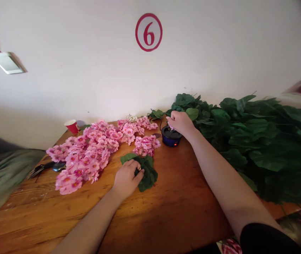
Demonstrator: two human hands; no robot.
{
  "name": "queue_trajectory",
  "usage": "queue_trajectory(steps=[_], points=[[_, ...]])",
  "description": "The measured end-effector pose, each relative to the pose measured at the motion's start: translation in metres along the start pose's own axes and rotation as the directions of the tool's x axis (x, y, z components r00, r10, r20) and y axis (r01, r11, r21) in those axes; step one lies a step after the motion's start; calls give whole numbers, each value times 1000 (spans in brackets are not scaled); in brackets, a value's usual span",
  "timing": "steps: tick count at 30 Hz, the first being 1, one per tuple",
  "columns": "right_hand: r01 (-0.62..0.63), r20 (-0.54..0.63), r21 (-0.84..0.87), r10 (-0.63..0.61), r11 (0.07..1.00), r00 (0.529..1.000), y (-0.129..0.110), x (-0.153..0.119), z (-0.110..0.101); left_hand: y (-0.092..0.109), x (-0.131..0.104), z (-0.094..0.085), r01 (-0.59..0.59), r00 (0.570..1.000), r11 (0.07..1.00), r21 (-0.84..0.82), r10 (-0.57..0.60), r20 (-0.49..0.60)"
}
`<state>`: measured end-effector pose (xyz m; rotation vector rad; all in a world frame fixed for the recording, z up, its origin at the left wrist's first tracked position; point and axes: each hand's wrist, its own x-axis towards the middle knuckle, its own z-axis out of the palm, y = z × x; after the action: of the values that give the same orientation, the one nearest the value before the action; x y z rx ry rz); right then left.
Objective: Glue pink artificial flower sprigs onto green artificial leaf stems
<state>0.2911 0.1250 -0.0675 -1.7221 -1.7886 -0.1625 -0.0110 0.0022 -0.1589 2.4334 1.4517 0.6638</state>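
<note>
My left hand (129, 176) is closed around a bunch of green artificial leaves (148, 174) just above the wooden table. Farther off, my right hand (181, 122) is pinched over a small dark blue pot (171, 138) with a glowing red switch. A bit of pink flower (170, 126) shows below the right fingers, partly covered by them, at the pot's dark opening. Beyond the leaves in my left hand lies a small cluster of pink artificial flowers (145, 144).
A large heap of pink flowers (87, 150) covers the table's (166, 211) left part. Green leaves (261, 134) are piled high on the right. A red paper cup (72, 126) stands at the back left, and a dark-handled tool (43, 167) lies near the left edge. Behind is a white wall.
</note>
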Motion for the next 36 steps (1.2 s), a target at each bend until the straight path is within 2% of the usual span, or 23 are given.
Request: queue_trajectory(steps=[7, 15, 19, 21, 23, 25, 27, 28, 29, 32, 33, 36], points=[[102, -15, 128, -101, 986, 995, -6, -3, 13, -1, -1, 0, -7, 1000, 1000, -10, 7, 1], [74, -35, 255, -68, 964, 997, -11, -5, 18, 1, 0, -1, -5, 1000, 1000, 13, 4, 10], [31, -125, 402, 21, 915, 992, -16, -5, 5, 1, 1, -1, -2, 1000, 1000, 25, 2, 12], [36, -177, 566, 79, 824, 981, -23, -5, -10, 1, 0, -1, -9, 1000, 999, 45, 8, 7], [52, -172, 786, 136, 616, 976, -33, -7, -29, 2, -1, 0, -31, 1000, 994, 104, 32, 0], [81, -152, 914, 151, 397, 977, -47, -15, -45, 4, -2, 1, -70, 998, 978, 197, 71, 2], [80, -124, 959, 148, 272, 981, -61, -32, -49, 7, -4, 2, -112, 994, 952, 286, 112, 15], [47, -83, 968, 138, 247, 987, -67, -45, -46, 9, -4, 3, -131, 991, 939, 318, 131, 22], [-38, 16, 969, 92, 244, 996, -71, -59, -39, 10, -5, 3, -147, 989, 928, 343, 147, 27], [-250, 230, 938, 107, 242, 967, -74, -108, -3, 13, -7, 2, -174, 984, 904, 390, 177, 30], [-303, 273, 933, 166, 196, 948, -72, -122, 11, 14, -7, 2, -184, 982, 899, 396, 188, 29], [-397, 386, 917, 323, -33, 864, -62, -150, 44, 15, -7, 2, -224, 972, 890, 397, 231, 32]])
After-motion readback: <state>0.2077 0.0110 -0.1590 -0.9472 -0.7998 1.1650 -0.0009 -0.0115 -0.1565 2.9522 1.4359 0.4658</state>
